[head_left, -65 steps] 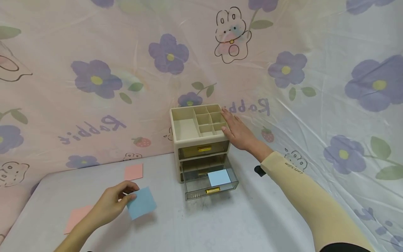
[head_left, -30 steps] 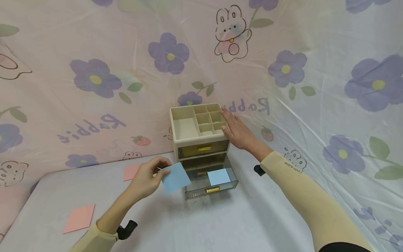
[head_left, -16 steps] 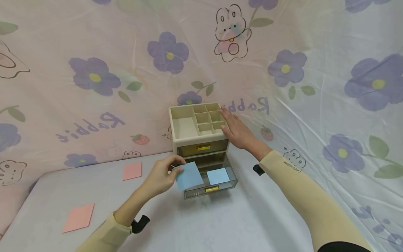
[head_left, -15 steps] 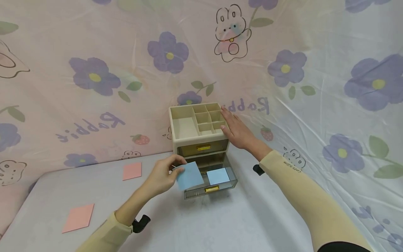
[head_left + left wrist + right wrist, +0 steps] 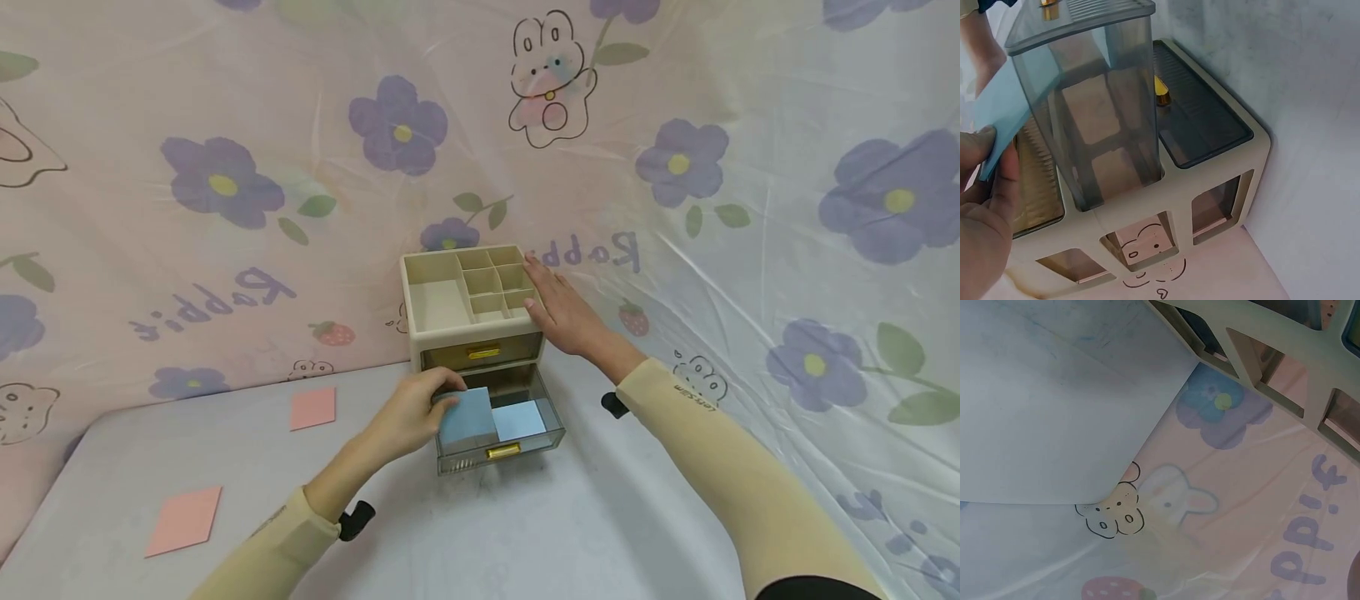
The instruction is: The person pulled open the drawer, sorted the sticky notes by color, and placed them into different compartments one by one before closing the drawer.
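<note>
In the head view a cream desktop organizer (image 5: 472,337) stands with its middle, see-through drawer (image 5: 461,463) pulled out. My left hand (image 5: 408,414) pinches a blue square of paper (image 5: 467,414) by its left edge, over the left half of that drawer. The left wrist view shows the thumb and fingers on the blue paper (image 5: 1007,103) beside the drawer wall (image 5: 1085,47). A second, paler blue square (image 5: 521,420) lies in the right half of the drawer. My right hand (image 5: 568,315) rests with straight fingers against the organizer's top right edge.
Two pink paper squares (image 5: 182,521) lie apart on the white tabletop (image 5: 450,542) at the left. The organizer's top has one large and several small compartments. The gold-handled drawer (image 5: 483,352) above is closed. A printed curtain (image 5: 300,125) hangs close behind.
My left hand has carried the blue paper from above the tabletop rightward over the pulled-out drawer, and a bit lower into it since half a second ago. The right hand has stayed put.
</note>
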A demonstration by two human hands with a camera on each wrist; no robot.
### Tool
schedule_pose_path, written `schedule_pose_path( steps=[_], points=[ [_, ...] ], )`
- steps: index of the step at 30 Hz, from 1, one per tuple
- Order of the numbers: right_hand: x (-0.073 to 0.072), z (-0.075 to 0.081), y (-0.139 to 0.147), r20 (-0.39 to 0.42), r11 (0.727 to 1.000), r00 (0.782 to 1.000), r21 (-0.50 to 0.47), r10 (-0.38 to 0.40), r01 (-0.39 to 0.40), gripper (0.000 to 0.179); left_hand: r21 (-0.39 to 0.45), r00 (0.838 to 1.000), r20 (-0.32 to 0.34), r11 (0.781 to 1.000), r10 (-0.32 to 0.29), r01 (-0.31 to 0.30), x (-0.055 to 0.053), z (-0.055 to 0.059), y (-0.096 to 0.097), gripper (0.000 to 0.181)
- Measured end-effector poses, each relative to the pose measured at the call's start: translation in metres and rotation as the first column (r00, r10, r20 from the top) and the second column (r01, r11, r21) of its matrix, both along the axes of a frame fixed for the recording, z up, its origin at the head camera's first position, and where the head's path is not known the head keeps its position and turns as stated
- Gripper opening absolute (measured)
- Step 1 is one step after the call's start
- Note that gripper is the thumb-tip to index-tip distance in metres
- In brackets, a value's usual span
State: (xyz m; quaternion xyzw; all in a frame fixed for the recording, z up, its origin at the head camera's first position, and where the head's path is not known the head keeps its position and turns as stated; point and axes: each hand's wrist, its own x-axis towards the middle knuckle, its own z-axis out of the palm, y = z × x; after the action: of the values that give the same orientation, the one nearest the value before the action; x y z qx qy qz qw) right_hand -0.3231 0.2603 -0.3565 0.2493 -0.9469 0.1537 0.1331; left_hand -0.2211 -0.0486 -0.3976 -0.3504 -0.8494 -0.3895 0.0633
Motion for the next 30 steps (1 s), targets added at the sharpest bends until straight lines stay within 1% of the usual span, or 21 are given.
schedule_pose_path(
  steps=[2,6,13,19,24,30],
  points=[
    [0.000,0.000,0.000,-0.002,1.000,1.000,-0.004,0.000,0.000,0.068,-0.037,1.000,-0.013,0.999,0.003,-0.003,-0.001,-0.001,0.001,0.019],
    [0.000,0.000,0.000,-0.006,1.000,1.000,-0.006,0.003,-0.003,0.068,-0.095,1.000,-0.026,0.995,-0.011,0.008,-0.002,-0.004,0.003,0.018],
    [0.000,-0.001,0.001,-0.008,1.000,1.000,-0.010,0.010,-0.010,0.069,-0.147,0.995,-0.072,0.987,-0.074,0.063,-0.003,-0.009,0.007,0.019],
    [0.000,-0.001,0.001,-0.019,1.000,1.000,-0.009,0.013,-0.013,0.069,-0.167,0.995,-0.040,0.982,-0.091,0.083,-0.001,-0.013,0.009,0.021],
    [0.000,-0.001,0.001,-0.018,1.000,1.000,-0.008,0.005,-0.005,0.070,-0.167,0.996,-0.008,0.982,-0.086,0.083,0.002,-0.017,0.012,0.020],
    [0.000,-0.001,0.001,-0.009,1.000,1.000,-0.006,0.003,-0.003,0.069,-0.163,0.996,0.000,0.983,-0.086,0.085,0.004,-0.021,0.012,0.019]
  ],
)
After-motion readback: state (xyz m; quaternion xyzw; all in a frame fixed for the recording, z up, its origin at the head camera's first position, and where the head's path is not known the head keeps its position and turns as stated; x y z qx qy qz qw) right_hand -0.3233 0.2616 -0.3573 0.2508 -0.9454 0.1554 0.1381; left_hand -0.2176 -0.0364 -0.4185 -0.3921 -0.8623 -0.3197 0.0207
